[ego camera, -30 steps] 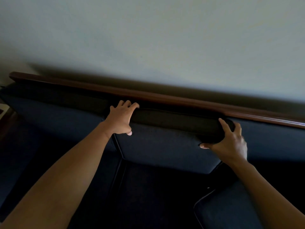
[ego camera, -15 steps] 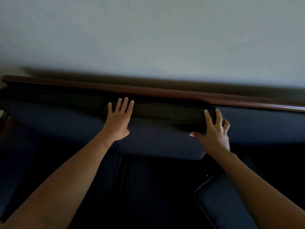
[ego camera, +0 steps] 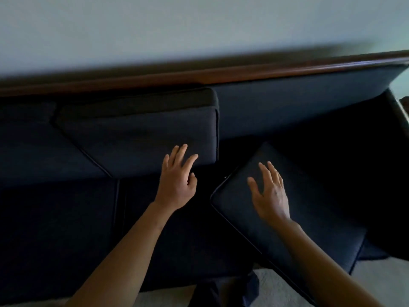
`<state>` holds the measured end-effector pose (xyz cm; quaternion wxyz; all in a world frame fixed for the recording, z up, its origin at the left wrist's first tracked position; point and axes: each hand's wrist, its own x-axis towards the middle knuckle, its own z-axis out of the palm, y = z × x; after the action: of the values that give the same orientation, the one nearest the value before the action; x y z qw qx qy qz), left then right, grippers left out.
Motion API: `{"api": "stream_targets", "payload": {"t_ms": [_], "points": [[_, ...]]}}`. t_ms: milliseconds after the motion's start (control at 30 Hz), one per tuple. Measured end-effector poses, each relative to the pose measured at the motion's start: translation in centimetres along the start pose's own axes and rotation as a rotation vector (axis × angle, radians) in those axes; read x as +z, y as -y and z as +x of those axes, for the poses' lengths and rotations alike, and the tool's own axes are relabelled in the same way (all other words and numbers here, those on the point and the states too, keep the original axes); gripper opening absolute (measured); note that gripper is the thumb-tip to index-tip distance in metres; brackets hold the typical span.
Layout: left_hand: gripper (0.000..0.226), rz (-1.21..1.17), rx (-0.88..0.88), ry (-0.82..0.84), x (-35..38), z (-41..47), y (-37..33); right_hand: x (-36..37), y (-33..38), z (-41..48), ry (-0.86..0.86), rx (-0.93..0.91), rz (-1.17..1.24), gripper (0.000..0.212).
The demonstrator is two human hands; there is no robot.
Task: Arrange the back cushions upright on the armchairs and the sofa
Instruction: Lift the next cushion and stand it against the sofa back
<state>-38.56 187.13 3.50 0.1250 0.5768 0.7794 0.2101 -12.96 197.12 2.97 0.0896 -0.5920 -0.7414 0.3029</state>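
Against the sofa (ego camera: 309,111) back, both hands (left (ego camera: 177,185), right (ego camera: 272,196)) hovered released; the flat cushion (ego camera: 309,218) at four o'clock might slide floorward if grabbed lopsidedly.

Both hands are spread, fingers apart, holding nothing. The left hand (ego camera: 178,182) reaches toward the lower edge of an upright cushion (ego camera: 141,138) that leans on the sofa (ego camera: 298,111) back. Just right of it, the right hand (ego camera: 271,192) hovers over a flat cushion (ego camera: 309,209) lying askew on the seat.
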Motion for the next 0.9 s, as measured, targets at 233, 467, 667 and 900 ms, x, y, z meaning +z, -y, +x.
{"api": "stream_targets", "payload": {"t_ms": [233, 467, 667, 900], "points": [[0.051, -0.261, -0.320, 0.224, 10.7, -4.2, -5.2, -0.5, -16.2, -8.9, -0.029, 0.285, -0.033, 0.062], [0.068, -0.451, -0.687, 0.269, 18.4, -4.5, -3.1, 1.8, -26.6, -16.0, -0.098, 0.660, -0.043, 0.081], [0.080, -0.719, -0.848, 0.197, 21.9, -3.8, -0.9, 3.7, -29.9, -17.8, -0.265, 0.844, 0.209, 0.107], [0.040, -0.894, -0.918, 0.018, 22.4, -4.4, -0.7, 3.3, -31.7, -17.6, -0.333, 1.092, 0.559, 0.097]]}}
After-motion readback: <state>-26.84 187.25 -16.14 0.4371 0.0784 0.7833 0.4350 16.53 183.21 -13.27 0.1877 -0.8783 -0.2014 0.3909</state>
